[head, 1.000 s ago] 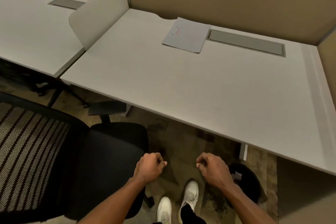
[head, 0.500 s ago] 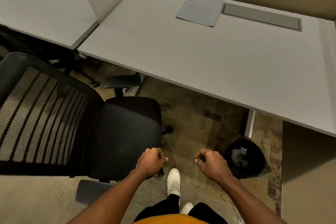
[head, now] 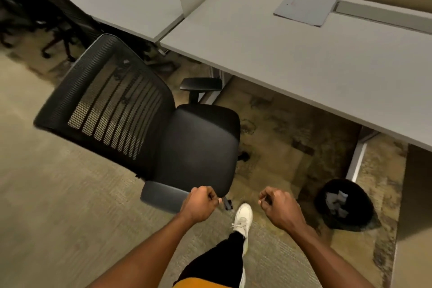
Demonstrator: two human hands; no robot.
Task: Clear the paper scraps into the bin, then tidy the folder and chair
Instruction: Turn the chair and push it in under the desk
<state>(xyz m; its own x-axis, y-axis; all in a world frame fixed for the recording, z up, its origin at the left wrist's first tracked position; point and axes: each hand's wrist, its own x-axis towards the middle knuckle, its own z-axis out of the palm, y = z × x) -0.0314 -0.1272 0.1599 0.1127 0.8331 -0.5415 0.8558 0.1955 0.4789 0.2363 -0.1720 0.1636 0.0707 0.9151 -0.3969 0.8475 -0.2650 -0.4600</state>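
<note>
Grey scraps (head: 336, 201) already lie in the bin (head: 345, 204) and the folder (head: 304, 4) sits on the desk (head: 292, 58), so with our left hand (head: 198, 204) and right hand (head: 279, 208) clenched on nothing, we judge the chair (head: 163, 133) needs pushing in next.

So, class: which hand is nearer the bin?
Right. The right hand hangs just left of the bin; the left hand is farther left, by the chair.
</note>
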